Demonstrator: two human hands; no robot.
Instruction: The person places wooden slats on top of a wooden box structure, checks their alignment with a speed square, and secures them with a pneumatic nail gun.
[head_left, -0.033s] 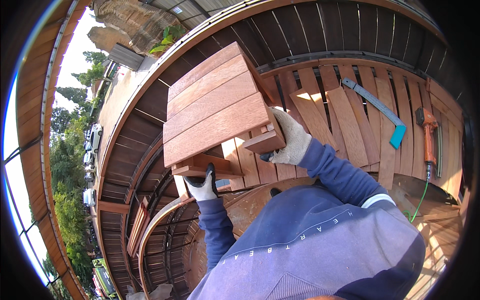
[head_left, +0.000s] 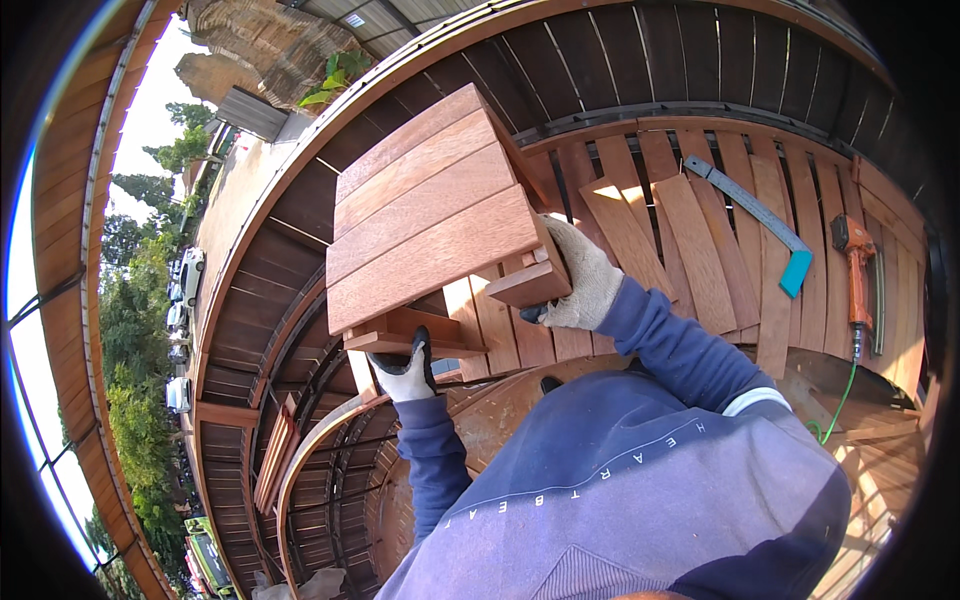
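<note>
A small wooden stool with a slatted reddish-brown top is tilted in front of me. My left hand, in a white glove with dark fingertips, grips the wooden rail under its near left side. At the near right corner, my gloved right hand is closed round a leg, fingers partly hidden beneath. The stool's underside is mostly out of sight, and I cannot tell whether its far end rests on anything.
Loose planks lie on the curved slatted bench to the right. On it are a steel try square with a teal handle and an orange power tool with a green hose. A dark slatted wall curves behind.
</note>
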